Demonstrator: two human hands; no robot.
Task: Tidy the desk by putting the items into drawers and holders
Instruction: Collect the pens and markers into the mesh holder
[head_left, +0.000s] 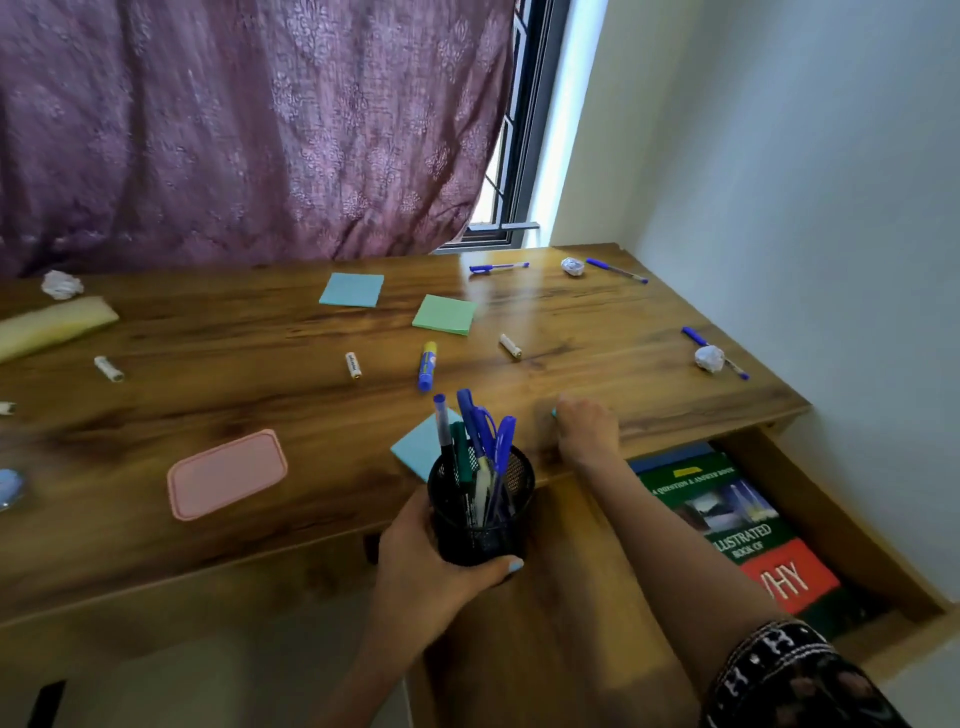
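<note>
Both hands are at work near the front edge of the desk (260, 343). Her left hand (426, 566) is wrapped round the black mesh pen holder (480, 514), carrying it just off the desk's front edge, probably so that loose pens can be dropped in wherever they are picked up; several blue and dark pens already stand in it. The right hand (584, 431) rests on the desk just right of the holder, knuckles up and fingers curled under; whether it pinches anything cannot be told, as the fingertips are hidden.

Just behind the holder lies a blue sticky pad (421, 441), partly hidden by it. Left of the holder sits a pink case (226, 475). Beyond it lie a glue stick (427, 365), a green sticky pad (445, 314) and small batteries, and farther off to the right, blue pens and crumpled paper balls. Below and right of the holder an open drawer (852, 525) shows books (727, 509) lying flat, so it appears left open to take more items.
</note>
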